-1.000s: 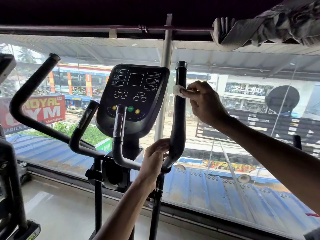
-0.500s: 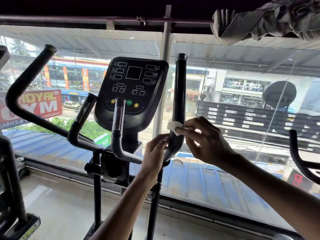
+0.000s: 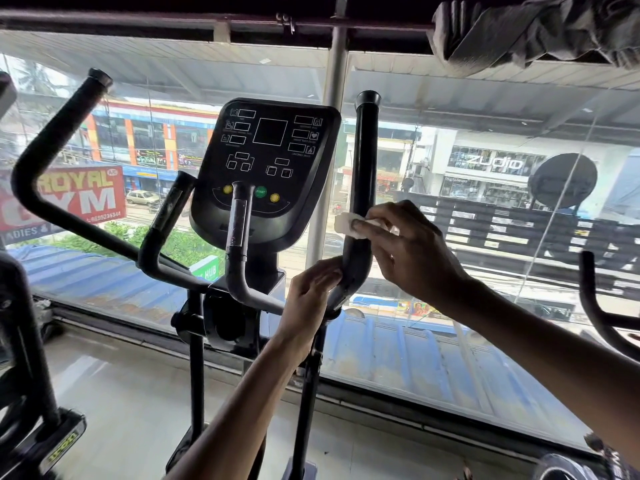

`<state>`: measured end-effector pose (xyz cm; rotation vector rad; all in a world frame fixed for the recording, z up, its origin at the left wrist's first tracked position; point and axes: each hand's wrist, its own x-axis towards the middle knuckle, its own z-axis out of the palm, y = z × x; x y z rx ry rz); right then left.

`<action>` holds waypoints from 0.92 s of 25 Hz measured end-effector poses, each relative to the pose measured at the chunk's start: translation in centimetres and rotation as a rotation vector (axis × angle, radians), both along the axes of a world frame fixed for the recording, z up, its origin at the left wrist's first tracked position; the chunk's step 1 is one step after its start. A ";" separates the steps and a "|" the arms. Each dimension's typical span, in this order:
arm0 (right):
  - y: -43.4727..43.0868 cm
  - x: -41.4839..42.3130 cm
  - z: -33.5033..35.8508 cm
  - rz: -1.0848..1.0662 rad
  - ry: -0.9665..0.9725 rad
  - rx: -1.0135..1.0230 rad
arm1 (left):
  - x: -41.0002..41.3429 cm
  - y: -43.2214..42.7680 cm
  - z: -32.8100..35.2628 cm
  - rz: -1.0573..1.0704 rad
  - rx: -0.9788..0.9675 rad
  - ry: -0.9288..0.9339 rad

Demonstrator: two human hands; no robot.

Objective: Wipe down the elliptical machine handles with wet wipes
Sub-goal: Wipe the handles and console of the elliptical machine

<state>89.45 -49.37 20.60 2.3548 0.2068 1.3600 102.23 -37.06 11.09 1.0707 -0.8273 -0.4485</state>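
Holding wipe; "ROYAL GYM", "zudio" outside

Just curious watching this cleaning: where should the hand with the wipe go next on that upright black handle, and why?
Probably slide the wipe upward along the right handle toward its top cap. The right hand holds it at mid-height, a long stretch lies above, and the left hand grips the bend below.

A matt black coating is seen on the right handle; the console is smooth plastic; the wipe is soft white cloth.
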 end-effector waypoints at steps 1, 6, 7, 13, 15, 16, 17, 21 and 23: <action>0.2 0.1 -0.3 0.006 0.014 -0.003 | -0.1 0.1 0.0 0.002 -0.001 -0.005; 0.3 -1.4 -1.4 0.140 0.182 0.052 | -1.1 1.0 0.3 0.167 -0.063 -0.106; 0.5 -1.7 -1.6 0.156 0.199 0.169 | -1.3 1.3 0.4 0.208 -0.086 -0.142; 3.0 -2.8 -6.0 0.218 0.119 1.070 | -1.6 3.7 -0.2 0.202 -0.099 -0.208; 3.8 -2.6 -7.9 0.305 0.075 1.339 | -2.0 4.1 -0.9 0.113 -0.050 -0.188; 4.2 -2.5 -8.9 0.342 0.061 1.445 | -2.1 4.2 -1.4 0.098 -0.021 -0.199; 4.5 -2.3 -9.8 0.355 0.052 1.521 | -2.3 4.2 -1.9 0.094 0.002 -0.210; 5.0 -2.8 -12.5 0.324 0.032 1.547 | -2.3 4.5 -3.5 0.114 0.075 -0.179; 5.2 -3.4 -13.2 0.377 0.078 1.584 | -2.4 4.6 -4.2 0.122 0.118 -0.159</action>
